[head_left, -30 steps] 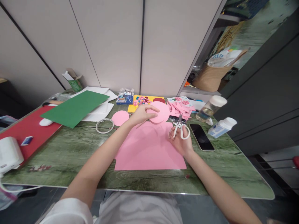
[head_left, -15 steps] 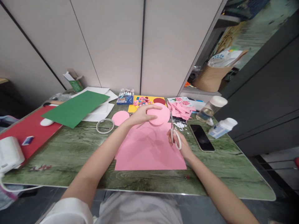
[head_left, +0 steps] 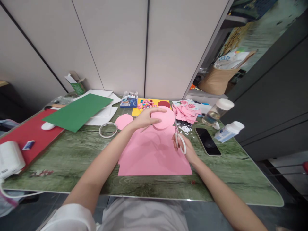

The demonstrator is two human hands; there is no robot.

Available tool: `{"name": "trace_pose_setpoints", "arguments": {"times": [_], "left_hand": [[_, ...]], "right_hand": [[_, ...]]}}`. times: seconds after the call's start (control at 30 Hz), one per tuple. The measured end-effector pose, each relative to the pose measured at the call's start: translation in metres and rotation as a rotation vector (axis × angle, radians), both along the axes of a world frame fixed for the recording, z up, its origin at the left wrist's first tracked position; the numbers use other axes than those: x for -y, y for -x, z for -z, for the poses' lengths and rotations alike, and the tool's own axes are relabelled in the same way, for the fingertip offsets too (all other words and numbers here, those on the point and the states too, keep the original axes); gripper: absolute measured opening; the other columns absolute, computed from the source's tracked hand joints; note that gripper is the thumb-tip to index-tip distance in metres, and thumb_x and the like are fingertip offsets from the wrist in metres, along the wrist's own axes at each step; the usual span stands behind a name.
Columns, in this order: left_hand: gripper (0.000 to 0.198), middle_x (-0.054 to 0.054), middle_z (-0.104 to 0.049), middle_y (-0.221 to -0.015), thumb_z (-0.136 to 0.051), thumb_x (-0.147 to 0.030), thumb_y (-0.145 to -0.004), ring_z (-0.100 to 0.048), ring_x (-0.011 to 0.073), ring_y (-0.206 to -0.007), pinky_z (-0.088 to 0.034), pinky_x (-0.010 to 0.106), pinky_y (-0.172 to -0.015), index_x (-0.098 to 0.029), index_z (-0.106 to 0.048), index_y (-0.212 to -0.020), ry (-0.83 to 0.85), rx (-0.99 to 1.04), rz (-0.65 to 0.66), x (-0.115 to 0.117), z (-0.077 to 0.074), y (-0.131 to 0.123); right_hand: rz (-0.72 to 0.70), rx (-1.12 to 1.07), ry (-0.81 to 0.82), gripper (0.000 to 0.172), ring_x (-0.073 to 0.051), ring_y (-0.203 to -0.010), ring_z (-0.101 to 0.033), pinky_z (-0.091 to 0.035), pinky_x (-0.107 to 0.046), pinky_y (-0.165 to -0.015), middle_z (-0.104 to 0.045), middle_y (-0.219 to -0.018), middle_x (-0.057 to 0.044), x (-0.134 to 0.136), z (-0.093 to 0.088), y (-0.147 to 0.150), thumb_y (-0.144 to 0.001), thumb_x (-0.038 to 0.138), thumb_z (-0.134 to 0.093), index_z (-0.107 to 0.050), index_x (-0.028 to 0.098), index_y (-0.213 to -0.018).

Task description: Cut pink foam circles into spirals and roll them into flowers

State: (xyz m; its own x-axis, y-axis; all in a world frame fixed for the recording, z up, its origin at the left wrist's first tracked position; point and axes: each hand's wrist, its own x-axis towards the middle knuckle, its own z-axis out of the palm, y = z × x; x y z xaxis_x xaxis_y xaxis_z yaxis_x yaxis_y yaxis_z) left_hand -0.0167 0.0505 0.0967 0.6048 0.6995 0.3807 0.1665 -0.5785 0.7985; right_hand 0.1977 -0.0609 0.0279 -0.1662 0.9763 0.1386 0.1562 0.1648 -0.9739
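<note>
My left hand [head_left: 144,119] pinches a pink paper circle [head_left: 166,119] and holds it up above the far edge of a large pink sheet [head_left: 154,154] that lies flat on the green table [head_left: 72,154]. My right hand [head_left: 186,148] grips white-handled scissors [head_left: 180,138], blades pointing up toward the circle's right edge. A second pink circle [head_left: 124,121] lies on the table left of my left hand.
A black phone [head_left: 207,141] and two white-capped bottles [head_left: 218,111] stand to the right. A tape ring [head_left: 108,129], green and white sheets [head_left: 78,112], a red mat [head_left: 29,134], pink scraps [head_left: 186,113], pompoms [head_left: 145,104] and a paint box [head_left: 128,102] lie further back.
My right hand turned the scissors from lying flat to blades-up and brought them against the circle's right edge. The left hand kept the circle in place.
</note>
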Motion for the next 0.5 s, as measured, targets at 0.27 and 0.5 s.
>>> {"name": "trace_pose_setpoints", "arguments": {"times": [0.27,0.5], "left_hand": [[0.046,0.006,-0.056,-0.126,-0.059,-0.019,-0.071,-0.048,0.0216,-0.119,-0.033,0.038,-0.104,-0.021,-0.058,-0.116,-0.003,0.003,0.011,-0.0017,0.0003,0.0005],[0.045,0.006,-0.056,-0.126,-0.059,-0.020,-0.070,-0.048,0.0220,-0.119,-0.033,0.038,-0.104,-0.021,-0.059,-0.116,0.003,-0.014,0.010,-0.0016,-0.0010,0.0020]], "right_hand": [[-0.007,-0.032,0.011,0.025,-0.010,-0.050,-0.041,-0.032,-0.024,-0.052,-0.043,-0.056,0.005,-0.0009,0.0017,-0.0003,-0.089,0.043,-0.041,-0.049,0.020,-0.084],[0.000,-0.026,0.013,0.026,-0.010,-0.048,-0.040,-0.031,-0.025,-0.051,-0.043,-0.053,0.005,-0.0015,0.0029,-0.0006,-0.089,0.044,-0.041,-0.049,0.020,-0.082]]}}
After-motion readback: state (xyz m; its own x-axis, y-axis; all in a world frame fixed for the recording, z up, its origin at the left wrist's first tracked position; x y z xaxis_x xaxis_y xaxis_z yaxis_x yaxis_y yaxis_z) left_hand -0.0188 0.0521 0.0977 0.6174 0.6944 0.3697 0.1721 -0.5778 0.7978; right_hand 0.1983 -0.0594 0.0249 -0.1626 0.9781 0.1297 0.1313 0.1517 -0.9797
